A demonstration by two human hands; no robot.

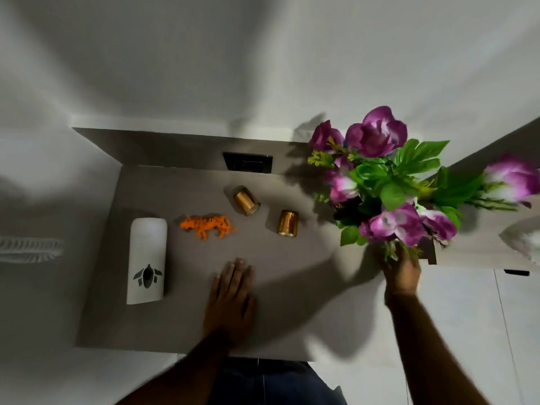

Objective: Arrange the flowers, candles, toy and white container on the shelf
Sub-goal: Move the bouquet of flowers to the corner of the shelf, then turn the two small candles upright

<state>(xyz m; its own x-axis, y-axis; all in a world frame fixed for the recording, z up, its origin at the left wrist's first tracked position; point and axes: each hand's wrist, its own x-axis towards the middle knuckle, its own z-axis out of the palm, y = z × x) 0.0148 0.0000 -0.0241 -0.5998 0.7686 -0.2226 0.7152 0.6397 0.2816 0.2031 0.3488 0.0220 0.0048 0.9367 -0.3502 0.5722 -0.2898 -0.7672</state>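
My right hand (401, 273) grips the stems of a bunch of purple flowers with green leaves (385, 182), held up over the right end of the grey shelf (181, 317). My left hand (233, 290) lies flat on the shelf, fingers together, holding nothing. A white container with a dark emblem (147, 258) lies at the left. An orange toy tiger (208, 225) stands to its right. Two gold candle cups lie on their sides: one (246, 200) further back, one (287, 223) to its right.
A dark socket plate (247, 162) sits in the back panel behind the candles. White walls surround the shelf. Another grey surface (479, 247) adjoins at the right, partly behind the flowers. A white cupboard front (461, 317) is below it.
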